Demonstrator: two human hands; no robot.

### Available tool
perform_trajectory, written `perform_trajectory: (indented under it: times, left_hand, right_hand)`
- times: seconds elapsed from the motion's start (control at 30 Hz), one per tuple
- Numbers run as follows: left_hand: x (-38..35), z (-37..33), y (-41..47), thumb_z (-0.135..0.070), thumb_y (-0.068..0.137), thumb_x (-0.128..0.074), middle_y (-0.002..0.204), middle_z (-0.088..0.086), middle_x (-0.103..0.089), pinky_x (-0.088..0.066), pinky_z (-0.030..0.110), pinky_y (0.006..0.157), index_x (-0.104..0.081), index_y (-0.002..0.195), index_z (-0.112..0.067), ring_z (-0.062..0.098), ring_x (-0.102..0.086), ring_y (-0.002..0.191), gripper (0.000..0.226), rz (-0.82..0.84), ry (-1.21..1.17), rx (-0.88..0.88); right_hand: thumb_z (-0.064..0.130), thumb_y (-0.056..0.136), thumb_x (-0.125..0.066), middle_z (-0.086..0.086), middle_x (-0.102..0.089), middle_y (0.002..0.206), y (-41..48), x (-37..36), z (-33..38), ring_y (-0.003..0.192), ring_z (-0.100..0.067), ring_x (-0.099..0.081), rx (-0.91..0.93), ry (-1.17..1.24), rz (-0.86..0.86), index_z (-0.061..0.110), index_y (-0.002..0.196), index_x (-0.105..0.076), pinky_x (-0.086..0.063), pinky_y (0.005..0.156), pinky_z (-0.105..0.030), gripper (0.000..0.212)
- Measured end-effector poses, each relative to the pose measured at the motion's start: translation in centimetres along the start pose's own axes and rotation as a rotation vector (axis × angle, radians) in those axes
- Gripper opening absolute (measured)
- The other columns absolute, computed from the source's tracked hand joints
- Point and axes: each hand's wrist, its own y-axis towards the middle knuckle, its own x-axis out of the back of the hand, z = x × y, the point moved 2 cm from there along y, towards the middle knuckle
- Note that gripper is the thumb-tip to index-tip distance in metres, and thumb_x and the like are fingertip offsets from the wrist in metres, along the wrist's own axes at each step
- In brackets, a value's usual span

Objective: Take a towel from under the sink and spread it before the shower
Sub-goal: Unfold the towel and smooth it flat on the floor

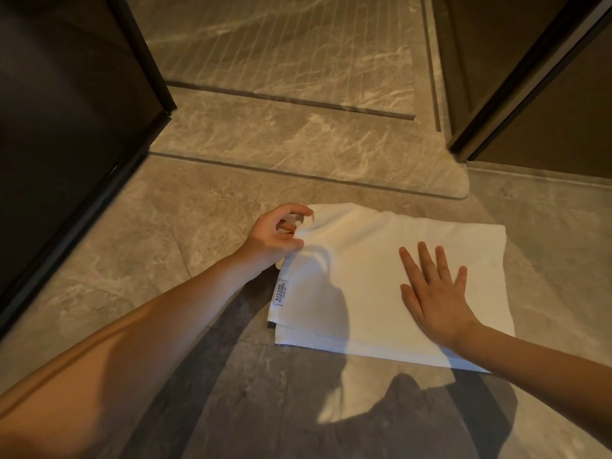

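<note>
A white towel (364,273) lies folded on the grey marble floor, just in front of the raised shower threshold (298,144). A small label shows at its left edge. My left hand (276,235) pinches the towel's far left corner between thumb and fingers, and that corner is lifted slightly. My right hand (435,293) rests flat on the right half of the towel, fingers spread, palm down. Beyond the threshold is the shower floor (281,51) with grooved lines.
A dark glass panel with a black frame (82,127) stands at the left. A dark door and frame (530,77) rise at the right. Bare marble floor (165,260) surrounds the towel, with shadows of my arms near the bottom.
</note>
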Motion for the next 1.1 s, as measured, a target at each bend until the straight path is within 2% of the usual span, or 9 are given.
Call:
perform_trajectory:
  times: [0.17, 0.33, 0.57, 0.67, 0.77, 0.83, 0.93, 1.03, 1.1]
  left_hand:
    - [0.1, 0.1, 1.3, 0.003, 0.078, -0.064, 0.138, 0.015, -0.041, -0.045, 0.022, 0.09, -0.049, 0.133, -0.014, 0.024, -0.049, 0.121, 0.059, -0.063, 0.423, 0.036]
    - [-2.2, -0.3, 1.7, -0.038, 0.099, -0.041, 0.163, 0.0, -0.007, 0.0, 0.043, 0.121, -0.017, 0.154, -0.029, 0.021, 0.002, 0.15, 0.061, 0.213, 1.209, -0.565]
    - [-3.1, 3.2, -3.7, -0.057, 0.096, -0.01, 0.163, 0.007, -0.003, -0.001, 0.046, 0.12, -0.009, 0.155, -0.024, 0.027, -0.001, 0.15, 0.068, 0.269, 1.361, -0.39]
    - [-3.8, 2.9, -6.9, -0.059, 0.094, -0.013, 0.159, 0.023, -0.014, -0.013, 0.05, 0.118, -0.015, 0.154, -0.011, 0.04, -0.016, 0.146, 0.076, 0.265, 1.474, -0.3]
    - [-4.2, 2.1, -10.0, -0.056, 0.092, -0.028, 0.134, 0.033, -0.052, -0.043, 0.05, 0.1, -0.048, 0.139, -0.003, 0.044, -0.054, 0.118, 0.073, 0.29, 1.534, -0.332]
    - [-4.1, 2.0, -11.1, -0.048, 0.093, -0.035, 0.095, 0.023, -0.071, -0.051, 0.041, 0.084, -0.068, 0.11, -0.006, 0.035, -0.066, 0.085, 0.056, 0.303, 1.478, -0.491]
    - [-3.5, 0.8, -10.2, -0.028, 0.095, -0.043, 0.063, 0.006, -0.065, -0.051, 0.037, 0.073, -0.069, 0.073, -0.01, 0.024, -0.06, 0.061, 0.039, 0.328, 1.255, -0.697]
    - [-2.8, 0.0, -7.3, -0.028, 0.097, -0.044, 0.119, 0.011, -0.068, -0.046, 0.048, 0.101, -0.069, 0.115, -0.01, 0.03, -0.061, 0.112, 0.035, 0.275, 1.123, -0.701]
    - [-2.7, 0.0, -5.6, -0.035, 0.098, -0.048, 0.153, 0.01, -0.037, -0.02, 0.045, 0.118, -0.045, 0.144, -0.014, 0.028, -0.03, 0.143, 0.05, 0.226, 1.15, -0.651]
  right_hand:
    - [0.057, 0.092, 0.004, -0.004, 0.014, 0.163, 0.0, -0.1, -0.1, 0.149, -0.033, 0.015, 0.012, 0.018, -0.015, 0.037, 0.15, 0.02, -0.003, 0.113, -0.066, 0.064]
    - [0.058, 0.092, 0.005, 0.0, 0.02, 0.161, 0.4, 0.4, -0.4, 0.147, -0.031, 0.019, 0.083, 0.0, -0.005, 0.038, 0.149, 0.023, -0.002, 0.114, -0.065, 0.063]
    - [0.06, 0.097, -0.012, 0.007, 0.015, 0.163, 3.9, 3.5, -2.2, 0.149, -0.022, 0.017, 0.38, -0.08, 0.061, 0.044, 0.151, 0.014, -0.002, 0.118, -0.058, 0.062]
    - [0.048, 0.099, -0.035, 0.007, 0.006, 0.164, 6.0, 4.6, -0.7, 0.15, -0.02, 0.011, 0.465, -0.017, 0.107, 0.042, 0.154, -0.005, -0.001, 0.117, -0.058, 0.063]
    - [0.04, 0.097, -0.045, 0.005, -0.004, 0.165, 7.4, 5.0, 2.9, 0.15, -0.021, 0.007, 0.514, 0.047, 0.12, 0.035, 0.15, -0.024, -0.004, 0.117, -0.059, 0.057]
    - [0.035, 0.096, -0.047, 0.003, -0.007, 0.164, 7.8, 5.3, 4.9, 0.151, -0.023, 0.005, 0.603, 0.031, 0.139, 0.031, 0.148, -0.029, -0.005, 0.117, -0.057, 0.055]
    - [0.031, 0.096, -0.045, 0.002, -0.01, 0.164, 7.6, 5.8, 6.1, 0.151, -0.023, 0.0, 0.765, -0.093, 0.127, 0.027, 0.15, -0.031, -0.007, 0.119, -0.05, 0.055]
    - [0.033, 0.1, -0.039, -0.003, -0.014, 0.164, 6.0, 5.2, 6.2, 0.151, -0.023, -0.007, 0.615, 0.021, -0.041, 0.023, 0.153, -0.026, -0.011, 0.12, -0.048, 0.055]
    - [0.041, 0.102, -0.032, -0.006, -0.005, 0.165, 4.5, 4.0, 5.6, 0.151, -0.026, 0.0, 0.314, 0.157, -0.093, 0.027, 0.156, -0.013, -0.008, 0.12, -0.049, 0.059]
